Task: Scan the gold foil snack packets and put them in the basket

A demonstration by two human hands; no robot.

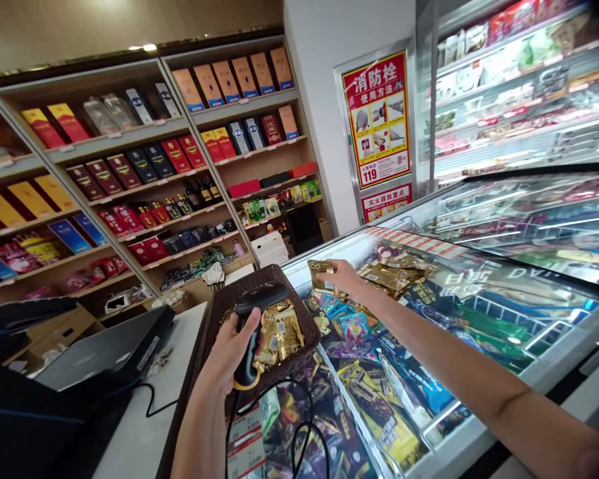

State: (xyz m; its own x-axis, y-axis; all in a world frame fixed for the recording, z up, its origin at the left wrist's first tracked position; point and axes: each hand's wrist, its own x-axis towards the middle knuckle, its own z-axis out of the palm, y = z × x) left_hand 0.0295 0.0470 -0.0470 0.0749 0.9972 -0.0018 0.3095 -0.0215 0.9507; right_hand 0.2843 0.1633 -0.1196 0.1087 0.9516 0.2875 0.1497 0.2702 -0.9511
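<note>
My left hand (234, 346) is closed around the handle of a black and yellow barcode scanner (252, 346). The scanner is over a dark brown woven basket (299, 283), and its black cable loops down at the front. Inside the basket lie several gold ice cream packets (282, 329) with barcode labels. My right hand (342, 278) pinches another gold packet (322, 276) just right of the basket, above the open part of a chest freezer (479, 426). More gold packets (394, 273) lie behind that hand in the freezer.
Colourful ice cream packs (374, 412) fill the freezer's wire baskets. A closed dark device (110, 352) is on the white counter (144, 426) at left. Shelves of boxed bottles (144, 163) line the back wall, with a red fire hydrant notice (377, 120) and a lit display fridge (519, 86) to the right.
</note>
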